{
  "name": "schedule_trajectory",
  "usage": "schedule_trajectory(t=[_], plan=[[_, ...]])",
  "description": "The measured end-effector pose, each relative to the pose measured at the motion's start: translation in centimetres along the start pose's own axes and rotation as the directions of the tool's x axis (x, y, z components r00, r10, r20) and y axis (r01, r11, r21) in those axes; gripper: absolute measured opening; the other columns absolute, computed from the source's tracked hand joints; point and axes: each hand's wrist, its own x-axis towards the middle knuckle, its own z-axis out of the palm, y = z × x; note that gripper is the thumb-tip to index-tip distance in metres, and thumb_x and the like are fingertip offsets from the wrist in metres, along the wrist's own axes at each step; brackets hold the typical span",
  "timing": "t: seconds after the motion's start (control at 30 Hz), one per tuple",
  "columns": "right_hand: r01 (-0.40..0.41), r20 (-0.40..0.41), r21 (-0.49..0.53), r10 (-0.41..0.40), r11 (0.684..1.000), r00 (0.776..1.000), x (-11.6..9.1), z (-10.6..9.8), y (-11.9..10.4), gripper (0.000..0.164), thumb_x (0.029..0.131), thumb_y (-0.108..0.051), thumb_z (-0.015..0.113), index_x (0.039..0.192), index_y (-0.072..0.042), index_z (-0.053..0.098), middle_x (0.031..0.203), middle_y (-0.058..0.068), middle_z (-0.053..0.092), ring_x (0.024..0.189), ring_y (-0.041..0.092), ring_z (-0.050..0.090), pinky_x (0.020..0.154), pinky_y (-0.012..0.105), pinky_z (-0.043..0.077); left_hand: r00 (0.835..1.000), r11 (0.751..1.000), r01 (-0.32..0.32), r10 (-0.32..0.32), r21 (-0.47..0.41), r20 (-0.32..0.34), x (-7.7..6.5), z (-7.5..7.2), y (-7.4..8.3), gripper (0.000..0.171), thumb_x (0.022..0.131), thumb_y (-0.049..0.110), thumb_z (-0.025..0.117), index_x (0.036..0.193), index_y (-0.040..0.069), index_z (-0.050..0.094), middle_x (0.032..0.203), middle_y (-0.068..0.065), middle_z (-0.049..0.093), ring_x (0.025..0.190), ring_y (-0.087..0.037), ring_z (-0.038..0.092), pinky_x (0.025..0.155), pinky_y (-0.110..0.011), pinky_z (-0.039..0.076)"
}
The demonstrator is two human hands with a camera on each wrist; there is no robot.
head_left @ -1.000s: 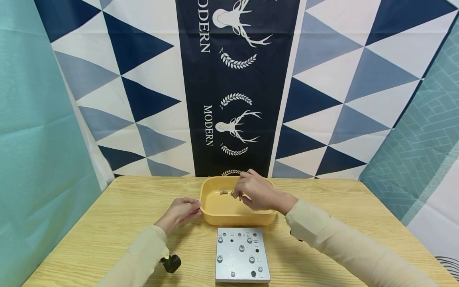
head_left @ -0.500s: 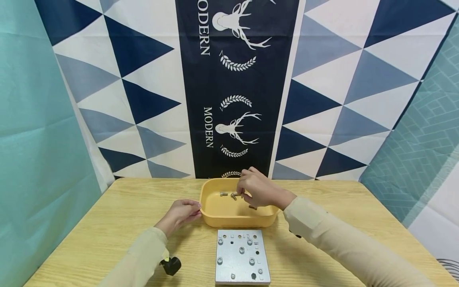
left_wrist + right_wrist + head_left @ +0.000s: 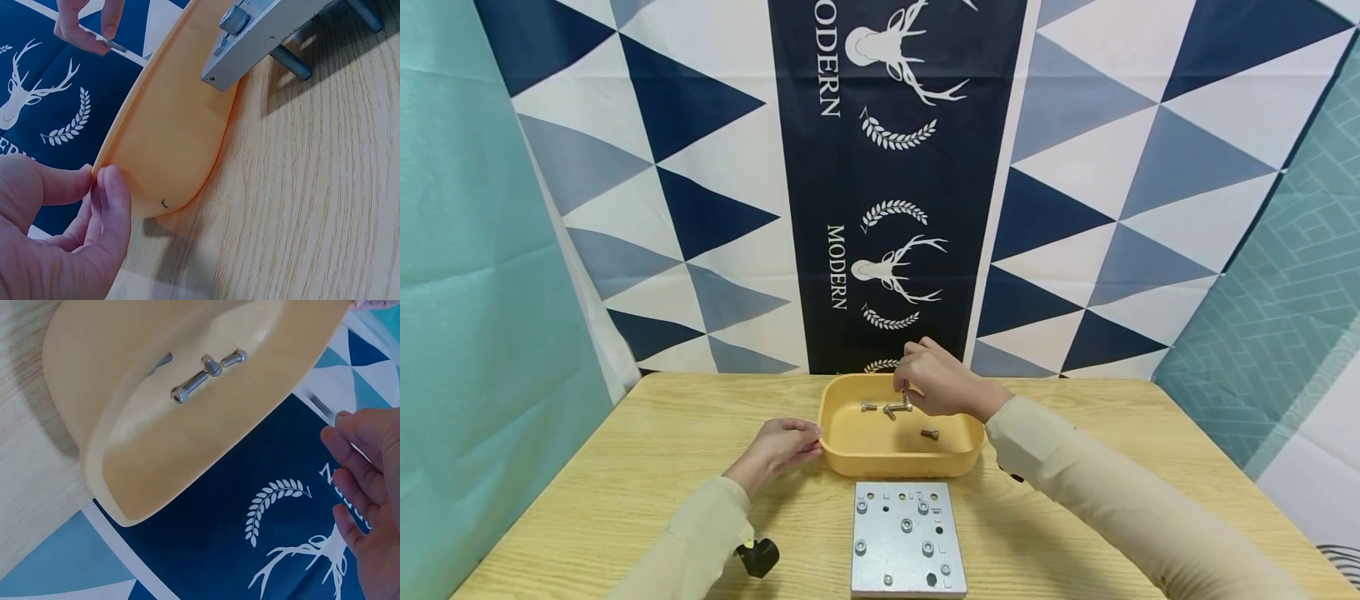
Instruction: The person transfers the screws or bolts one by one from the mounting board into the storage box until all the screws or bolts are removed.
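Note:
A yellow plastic tray (image 3: 895, 465) stands on the wooden table. My left hand (image 3: 778, 446) pinches its left rim between thumb and fingers, as the left wrist view confirms. Over the tray's back right part, my right hand (image 3: 943, 382) holds a socket-head bolt (image 3: 320, 406) by its head end between thumb and fingertip, shank pointing away. Several more bolts (image 3: 190, 386) lie on the tray floor, some touching, with one bolt (image 3: 930, 434) off to the right. In front of the tray is a silver metal plate (image 3: 880, 554) with bolts standing in it and several open holes.
In the left wrist view, threaded bolt ends (image 3: 290, 62) stick out beneath the plate, which sits raised off the table (image 3: 300, 187). A black device (image 3: 758, 555) is at the left wrist. Behind the table hangs a patterned cloth (image 3: 891, 167).
My right hand has risen slightly out of the tray with a bolt in its fingertips, uncovering the bolts below it. The left hand stays on the rim.

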Motion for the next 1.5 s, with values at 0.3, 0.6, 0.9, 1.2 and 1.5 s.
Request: schedule_trajectory(t=[0.3,0.6,0.9,1.2,1.5], plan=[[-0.012,0.031,0.018,0.012,1.0,0.999,-0.5,-0.2,-0.5,0.025,0.076,-0.012,0.078,0.099,-0.017,0.07,0.098,-0.005,0.072,0.089,0.016,0.054,0.074,0.03,0.04,0.999,1.0,0.02,-0.019,0.007,-0.031,0.1,0.1,0.1,0.023,0.093,0.004,0.059,0.113,-0.008,0.059,0.079,-0.005,0.061,0.067,-0.009,0.062,0.067,-0.018,0.06],[0.056,-0.001,0.003,-0.056,0.998,0.998,-2.6,-0.6,-2.5,0.024,0.076,-0.017,0.078,0.097,-0.02,0.067,0.098,-0.008,0.068,0.094,0.014,0.056,0.076,0.029,0.04,1.0,1.0,0.018,-0.018,0.013,-0.024,0.1,-0.3,0.1,0.022,0.093,0.004,0.059,0.112,-0.007,0.06,0.078,-0.005,0.062,0.067,-0.009,0.063,0.069,-0.019,0.06],[0.105,-0.03,0.003,-0.104,0.995,0.994,-4.5,-0.6,-4.7,0.025,0.074,-0.016,0.079,0.095,-0.023,0.066,0.095,-0.011,0.067,0.091,0.012,0.054,0.079,0.03,0.041,0.999,0.999,0.032,-0.032,-0.003,-0.023,0.1,-0.3,0.2,0.023,0.094,0.004,0.059,0.114,-0.008,0.058,0.079,-0.005,0.062,0.066,-0.008,0.062,0.068,-0.018,0.06],[0.147,-0.052,0.05,-0.144,0.988,0.988,-5.6,-0.8,-6.3,0.027,0.071,-0.009,0.076,0.093,-0.023,0.068,0.092,-0.011,0.065,0.088,0.01,0.053,0.08,0.029,0.04,0.999,0.999,0.032,-0.032,-0.005,-0.018,0.5,0.1,0.5,0.023,0.094,0.003,0.059,0.114,-0.008,0.058,0.08,-0.006,0.062,0.066,-0.008,0.063,0.068,-0.017,0.059],[0.15,-0.018,0.075,-0.149,0.986,0.989,-6.5,-0.1,-7.1,0.028,0.071,-0.011,0.077,0.093,-0.025,0.066,0.093,-0.014,0.065,0.09,0.009,0.053,0.084,0.028,0.043,0.999,0.999,0.039,-0.039,0.002,-0.022,0.4,0.2,0.2,0.023,0.094,0.003,0.059,0.114,-0.009,0.058,0.078,-0.005,0.062,0.066,-0.008,0.063,0.071,-0.019,0.06]])
